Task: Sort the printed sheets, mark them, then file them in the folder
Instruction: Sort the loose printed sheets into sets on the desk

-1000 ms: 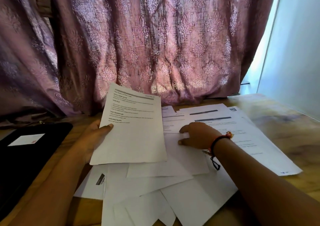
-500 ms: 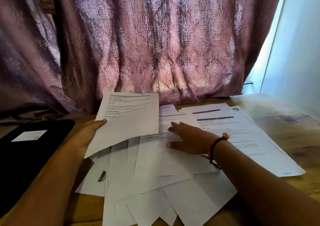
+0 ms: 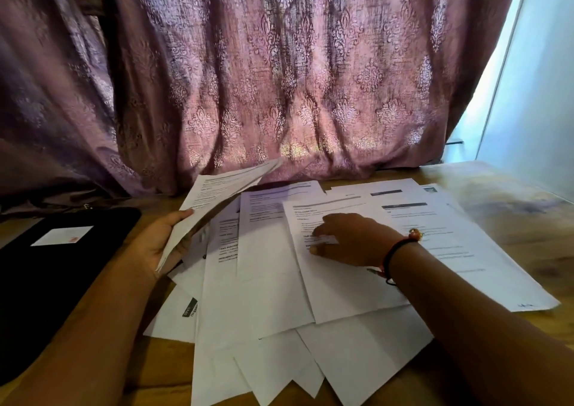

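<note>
Black folder [image 3: 52, 281] lies closed — printed sheets [image 3: 273, 281] spread beside it on table [image 3: 515, 219].

A home room, judging by the patterned mauve curtain [image 3: 279, 79] hanging behind a wooden table [image 3: 509, 213].

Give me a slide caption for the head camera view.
Left hand holds one printed sheet while right hand rests on loose sheets beside a black folder.
</note>
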